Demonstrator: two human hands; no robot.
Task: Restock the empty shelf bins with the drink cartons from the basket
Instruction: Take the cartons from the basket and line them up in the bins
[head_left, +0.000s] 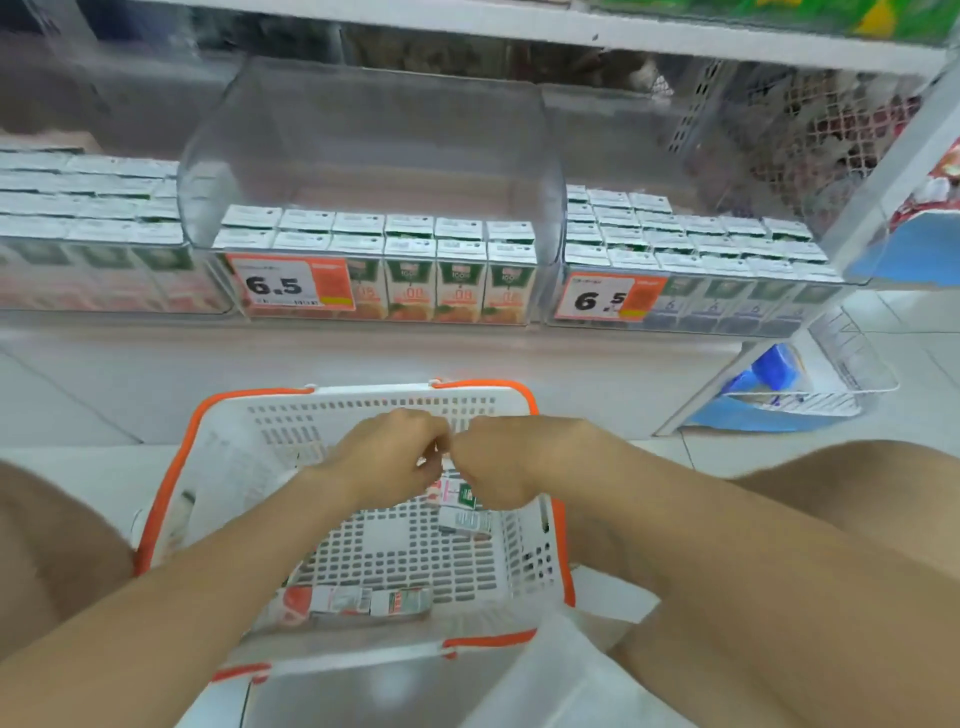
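The person crouches at the low shelf with the white, orange-rimmed basket (363, 410) on the floor between their knees. The left hand (384, 457) and right hand (498, 462) meet knuckle to knuckle over its far half, fingers curled inward. The fingertips hide whatever is between them, so I cannot tell whether they pinch a carton, a bit of wrapping or nothing.

Just beneath the hands a couple of drink cartons (462, 506) lie on the basket floor, and a few loose cartons (358, 601) lie flat along the near wall. That is all I can see in it, so the job looks well along to me.

The left bin (88, 208) appears packed. The right bin (691, 244) holds several rows but has room at the back. The middle bin (374, 156) has only two rows at the front and bare space behind, which I would guess is where most of the remaining work lies.

An orange-and-white price tag (291, 285) on the middle bin reads 6.5, and so does the second tag (605, 297) on the right bin. The carton fronts seem to show "100" on a green band; the rest is too blurred to read
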